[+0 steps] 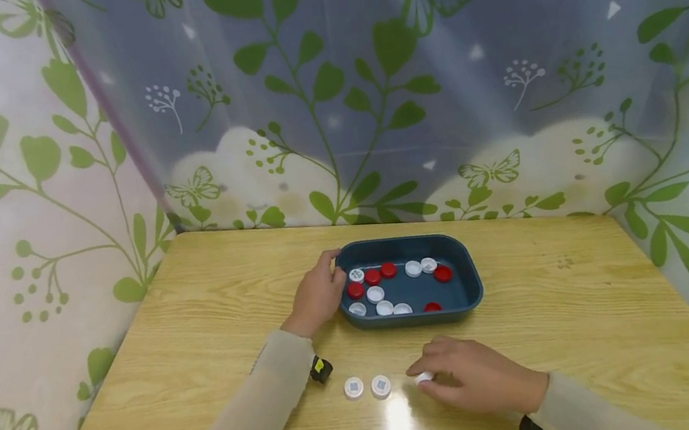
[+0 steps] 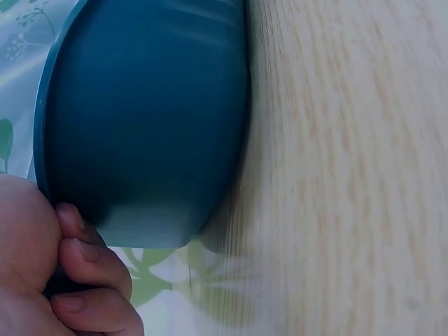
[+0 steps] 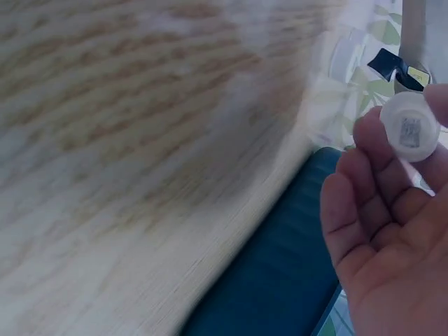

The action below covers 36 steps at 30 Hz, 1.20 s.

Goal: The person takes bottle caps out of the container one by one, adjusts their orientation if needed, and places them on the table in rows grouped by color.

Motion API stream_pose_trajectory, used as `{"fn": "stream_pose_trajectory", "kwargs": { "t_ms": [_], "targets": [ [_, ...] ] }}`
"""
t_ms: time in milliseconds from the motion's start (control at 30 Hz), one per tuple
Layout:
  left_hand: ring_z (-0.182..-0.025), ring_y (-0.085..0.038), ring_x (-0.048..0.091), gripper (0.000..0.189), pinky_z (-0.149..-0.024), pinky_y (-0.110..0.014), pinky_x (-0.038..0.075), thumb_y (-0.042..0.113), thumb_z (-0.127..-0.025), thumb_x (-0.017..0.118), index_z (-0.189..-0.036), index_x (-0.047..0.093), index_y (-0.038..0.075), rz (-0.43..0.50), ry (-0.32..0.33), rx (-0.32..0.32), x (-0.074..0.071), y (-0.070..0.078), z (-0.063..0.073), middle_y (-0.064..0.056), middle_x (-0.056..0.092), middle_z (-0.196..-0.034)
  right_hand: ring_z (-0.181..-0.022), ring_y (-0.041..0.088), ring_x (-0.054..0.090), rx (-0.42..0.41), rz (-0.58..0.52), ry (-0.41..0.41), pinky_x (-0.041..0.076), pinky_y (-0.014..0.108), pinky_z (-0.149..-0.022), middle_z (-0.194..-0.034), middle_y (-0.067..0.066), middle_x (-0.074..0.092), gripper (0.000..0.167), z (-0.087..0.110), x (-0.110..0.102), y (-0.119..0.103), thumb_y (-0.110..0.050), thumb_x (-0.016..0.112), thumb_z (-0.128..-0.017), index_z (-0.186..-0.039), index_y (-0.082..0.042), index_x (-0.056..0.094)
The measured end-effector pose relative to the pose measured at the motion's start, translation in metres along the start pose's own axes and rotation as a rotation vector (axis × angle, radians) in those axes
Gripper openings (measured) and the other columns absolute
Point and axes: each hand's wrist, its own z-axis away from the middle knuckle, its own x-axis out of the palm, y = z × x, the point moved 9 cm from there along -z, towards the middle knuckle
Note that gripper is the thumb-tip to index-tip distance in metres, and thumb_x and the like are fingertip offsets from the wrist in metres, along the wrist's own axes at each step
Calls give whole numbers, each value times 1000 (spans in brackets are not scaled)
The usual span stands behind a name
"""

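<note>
My left hand (image 1: 319, 294) holds the left end of a dark blue plastic tray (image 1: 407, 320), thumb over its rim. In the left wrist view the fingers curl against the tray's outer wall (image 2: 147, 119). Close over the table, in front of the tray, my right hand (image 1: 470, 375) pinches a white bottle cap (image 1: 424, 377) between thumb and finger. The right wrist view shows a small grey printed square on this cap (image 3: 410, 127). Two more white caps, the left one (image 1: 353, 388) and the right one (image 1: 381, 387), lie side by side on the table, left of my right hand.
Inside the tray lie several white caps (image 1: 375, 294) and several red caps (image 1: 388, 269), mostly toward its left half. The wood-grain table (image 1: 214, 319) ends at the back against a leaf-patterned curtain (image 1: 329, 101). A similar curtain hangs on each side.
</note>
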Motion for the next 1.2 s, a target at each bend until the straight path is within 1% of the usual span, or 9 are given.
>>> {"fn": "stream_pose_trajectory", "kwargs": {
  "t_ms": [133, 233, 367, 467, 600, 767, 900, 1033, 1200],
  "targets": [
    [-63, -18, 54, 46, -59, -31, 42, 22, -108, 47, -153, 45, 14, 7, 3, -10, 0, -1, 0, -3, 51, -69, -100, 2, 57, 27, 15, -4, 53, 32, -91, -108, -18, 64, 19, -3, 4, 0, -25, 64, -102, -118, -23, 74],
    [-62, -18, 53, 46, -58, -31, 42, 23, -108, 47, -154, 45, 15, 8, 4, -10, 0, -1, 0, -3, 51, -68, -102, 3, 59, 41, 26, -9, 53, 33, -93, -111, -16, 66, 20, -6, 9, -1, -20, 70, -97, -117, -21, 72],
    [-61, -18, 53, 46, -58, -31, 42, 22, -108, 47, -154, 45, 14, 13, 4, -6, 0, 0, 0, -3, 51, -68, -97, 3, 59, 28, 63, -5, 53, 32, -90, -106, -15, 66, 16, -11, 14, -2, -22, 74, -96, -111, -22, 74],
    [-62, -18, 53, 46, -59, -31, 42, 21, -108, 48, -154, 45, 14, 20, 4, -4, 0, 0, 0, -3, 51, -69, -93, 1, 56, 32, 97, -10, 53, 30, -87, -102, -17, 63, 14, -14, 16, 0, -27, 75, -95, -109, -24, 75],
    [-61, -18, 52, 46, -58, -31, 42, 21, -108, 47, -153, 46, 13, 26, 9, -7, -1, 0, 0, -3, 50, -68, -91, 2, 54, 48, 121, -9, 53, 29, -85, -101, -15, 61, 17, -15, 15, 2, -29, 77, -93, -109, -24, 77],
    [-62, -19, 53, 46, -59, -31, 42, 21, -108, 47, -153, 45, 13, 25, 4, -14, -1, 1, 1, -4, 51, -69, -91, 2, 55, 41, 141, 8, 54, 29, -85, -101, -14, 62, 20, -19, 17, 0, -31, 79, -91, -110, -23, 76],
    [-62, -19, 53, 46, -59, -31, 42, 22, -108, 47, -154, 45, 14, 19, 5, -15, -2, 1, 0, -4, 51, -69, -93, 3, 56, 59, 148, 2, 54, 30, -87, -104, -13, 64, 22, -24, 20, 2, -32, 78, -92, -112, -23, 74],
    [-61, -18, 52, 46, -58, -30, 41, 21, -108, 47, -154, 45, 14, 18, 6, -14, -2, 1, -1, -4, 51, -69, -93, 5, 57, 79, 150, 8, 54, 31, -87, -105, -11, 66, 21, -27, 19, 3, -28, 77, -93, -112, -21, 73],
    [-62, -19, 52, 46, -59, -31, 41, 21, -108, 48, -153, 45, 14, 27, 2, -24, -1, -1, 0, -4, 51, -70, -93, 4, 56, 95, 103, -23, 54, 30, -89, -105, -11, 65, 18, -27, 22, 5, -23, 77, -93, -111, -21, 73]
  ]
}}
